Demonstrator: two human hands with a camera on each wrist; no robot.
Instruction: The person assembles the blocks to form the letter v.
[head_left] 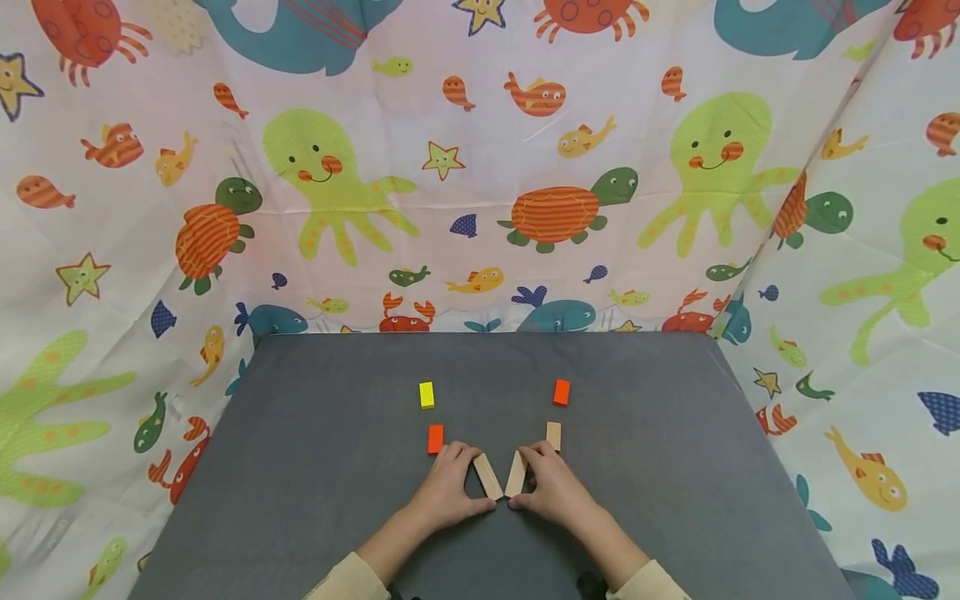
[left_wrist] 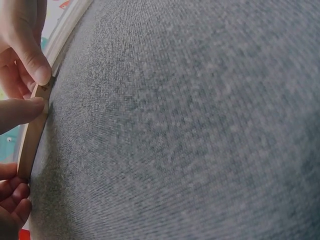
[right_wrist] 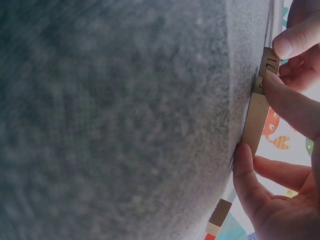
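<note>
On the grey table point(head_left: 315, 467), my left hand point(head_left: 471, 482) pinches a plain wooden block point(head_left: 487, 476) between thumb and fingers. My right hand point(head_left: 527, 480) pinches a second plain wooden block point(head_left: 515, 473). The two blocks lie on the table in a V, with their near ends almost touching. In the left wrist view the left block point(left_wrist: 31, 137) runs along the frame's left edge with fingertips point(left_wrist: 35, 67) on its end. In the right wrist view the right block point(right_wrist: 255, 117) shows a printed number at its end, and my thumb point(right_wrist: 247, 175) presses its side.
Beyond my hands lie a yellow block point(head_left: 426, 394), an orange block point(head_left: 435, 438), another orange block point(head_left: 562, 392) and a short plain block point(head_left: 553, 435). A sea-creature patterned cloth point(head_left: 480, 167) hangs behind and beside the table.
</note>
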